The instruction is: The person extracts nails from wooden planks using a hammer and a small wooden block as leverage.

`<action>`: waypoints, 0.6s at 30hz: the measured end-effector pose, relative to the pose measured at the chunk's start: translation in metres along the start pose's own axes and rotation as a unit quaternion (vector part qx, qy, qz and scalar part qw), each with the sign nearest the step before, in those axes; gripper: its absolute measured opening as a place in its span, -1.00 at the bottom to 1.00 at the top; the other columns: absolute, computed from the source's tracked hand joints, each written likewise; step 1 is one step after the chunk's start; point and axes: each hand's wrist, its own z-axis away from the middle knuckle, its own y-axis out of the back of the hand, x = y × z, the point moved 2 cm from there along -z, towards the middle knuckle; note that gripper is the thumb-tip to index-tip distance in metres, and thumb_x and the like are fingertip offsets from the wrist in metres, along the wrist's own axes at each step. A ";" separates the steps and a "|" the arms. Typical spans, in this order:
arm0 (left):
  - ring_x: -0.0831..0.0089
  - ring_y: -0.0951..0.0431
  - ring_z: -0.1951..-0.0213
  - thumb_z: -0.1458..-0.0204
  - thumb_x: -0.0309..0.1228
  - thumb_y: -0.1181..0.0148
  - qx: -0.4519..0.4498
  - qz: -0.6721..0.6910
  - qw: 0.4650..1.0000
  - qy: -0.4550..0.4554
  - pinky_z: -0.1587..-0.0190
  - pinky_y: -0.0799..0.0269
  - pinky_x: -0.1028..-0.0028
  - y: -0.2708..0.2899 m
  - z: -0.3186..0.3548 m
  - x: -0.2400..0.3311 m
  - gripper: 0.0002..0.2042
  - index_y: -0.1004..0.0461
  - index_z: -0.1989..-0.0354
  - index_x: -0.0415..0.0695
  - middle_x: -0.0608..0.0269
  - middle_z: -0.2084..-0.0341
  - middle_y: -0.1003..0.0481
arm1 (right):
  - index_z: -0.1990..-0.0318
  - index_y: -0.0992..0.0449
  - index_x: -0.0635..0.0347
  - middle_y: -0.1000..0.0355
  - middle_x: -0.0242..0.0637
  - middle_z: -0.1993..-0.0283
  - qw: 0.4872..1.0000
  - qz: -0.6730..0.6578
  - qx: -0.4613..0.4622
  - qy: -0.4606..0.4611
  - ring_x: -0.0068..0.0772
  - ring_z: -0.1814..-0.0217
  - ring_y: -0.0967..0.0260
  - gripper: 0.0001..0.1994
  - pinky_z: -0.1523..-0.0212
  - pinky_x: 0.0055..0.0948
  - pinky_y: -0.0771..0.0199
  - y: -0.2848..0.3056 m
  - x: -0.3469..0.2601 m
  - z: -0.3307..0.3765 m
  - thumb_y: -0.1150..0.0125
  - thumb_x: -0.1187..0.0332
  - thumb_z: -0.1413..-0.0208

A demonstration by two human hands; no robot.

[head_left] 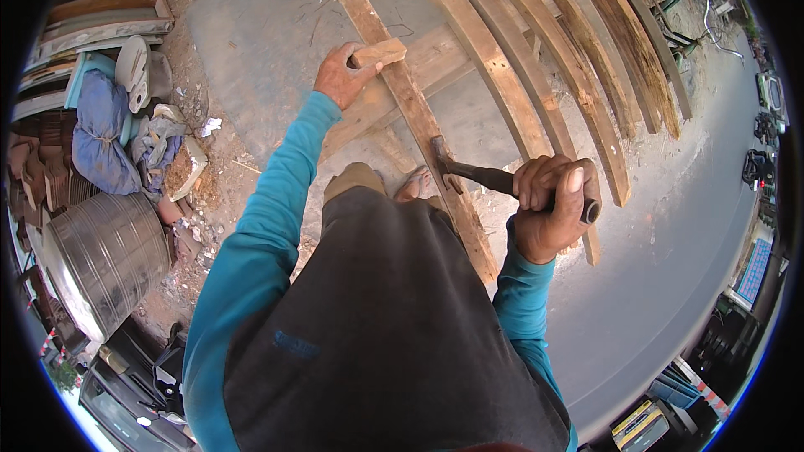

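A long, narrow wooden beam (pixel 416 109) runs slantwise in front of my body. My left hand (pixel 339 75) is closed round the near end of a short wood block (pixel 379 52), which lies across the beam. In my right hand (pixel 554 205) is a hammer (pixel 486 176) with a dark handle, gripped near its end. The hammer's head meets the beam closer to me than the block does; whether it catches a nail there is too small to tell. Under the beam lies a wide plank (pixel 435 63).
Several long timbers (pixel 511 88) lie side by side to the right. At the left are a ribbed metal drum (pixel 105 251), a blue cloth bundle (pixel 105 134), stacked boards (pixel 100 0) and rubble. My sandalled foot (pixel 412 185) is beneath the beam. Parked vehicles (pixel 126 402) stand at the lower left.
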 end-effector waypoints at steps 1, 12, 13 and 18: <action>0.09 -0.50 -0.02 -0.03 -0.06 -0.39 0.000 0.001 1.000 0.004 -0.14 -0.43 0.22 -0.014 0.013 -0.003 -0.42 -0.47 -0.13 -0.18 -0.03 0.02 -0.49 | 0.47 -0.25 0.17 -0.19 -0.30 0.69 0.998 -0.041 -0.037 0.036 -0.48 0.69 -0.11 -0.65 0.62 -0.40 -0.21 -0.002 -0.004 -0.005 -0.09 0.21 -0.35; 0.14 -0.47 -0.07 -0.03 -0.22 -0.42 0.015 0.071 0.997 0.000 -0.15 -0.40 0.26 -0.069 0.051 -0.006 -0.49 -0.46 -0.16 -0.06 0.04 -0.01 -0.48 | 0.37 -0.35 0.30 -0.27 -0.23 0.60 0.972 -0.126 -0.133 0.148 -0.36 0.59 -0.25 -0.60 0.48 -0.26 -0.34 -0.037 0.045 -0.033 -0.13 0.10 -0.32; 0.14 -0.47 -0.07 -0.03 -0.22 -0.42 0.017 0.071 0.997 0.006 -0.15 -0.40 0.26 -0.068 0.051 -0.005 -0.49 -0.46 -0.16 -0.06 0.04 -0.01 -0.48 | 0.37 -0.35 0.30 -0.27 -0.23 0.60 0.972 -0.128 -0.135 0.142 -0.36 0.59 -0.25 -0.60 0.48 -0.26 -0.34 -0.036 0.046 -0.031 -0.13 0.10 -0.32; 0.00 -0.45 -0.07 -0.02 -0.22 -0.42 -0.009 0.110 0.994 -0.001 -0.18 -0.37 0.17 -0.065 0.045 -0.002 -0.52 -0.47 -0.13 0.03 0.02 0.02 -0.49 | 0.37 -0.36 0.31 -0.28 -0.21 0.61 0.966 -0.149 -0.150 0.152 -0.33 0.63 -0.25 -0.56 0.51 -0.26 -0.35 -0.019 0.044 -0.013 -0.17 0.04 -0.30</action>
